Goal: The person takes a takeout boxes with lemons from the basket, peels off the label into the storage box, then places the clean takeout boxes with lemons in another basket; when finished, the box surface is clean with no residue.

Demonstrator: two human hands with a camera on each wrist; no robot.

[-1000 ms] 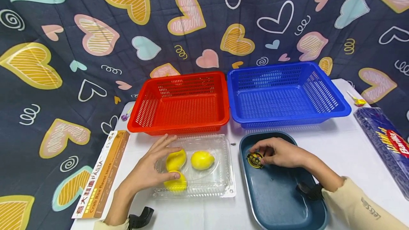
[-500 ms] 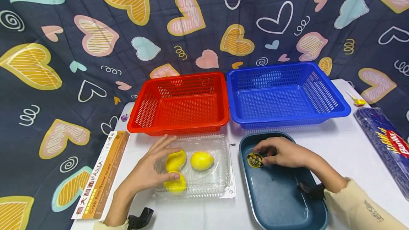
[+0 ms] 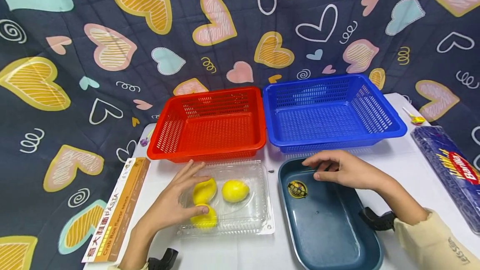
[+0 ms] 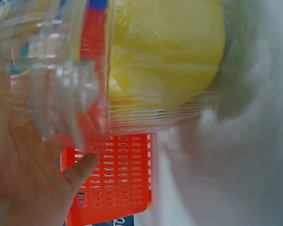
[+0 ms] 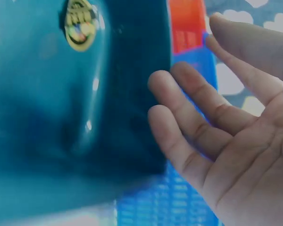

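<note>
Right hand (image 3: 340,169), loosely spread, shifted away from the round label (image 3: 298,189) just to its left in the teal tray (image 3: 326,228).

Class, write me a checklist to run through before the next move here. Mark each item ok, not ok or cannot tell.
1. Right hand free: ok; it holds nothing, near the tray's far end.
2. Left hand well clear of the box: not ok; it lies at the box's left side.
3. Fruit inside the box: ok; three yellow pieces.
4. Box lid fastened: cannot tell.
5. Label stuck to the tray: cannot tell; it lies inside.
6. Red basket and blue basket upright: ok.
</note>
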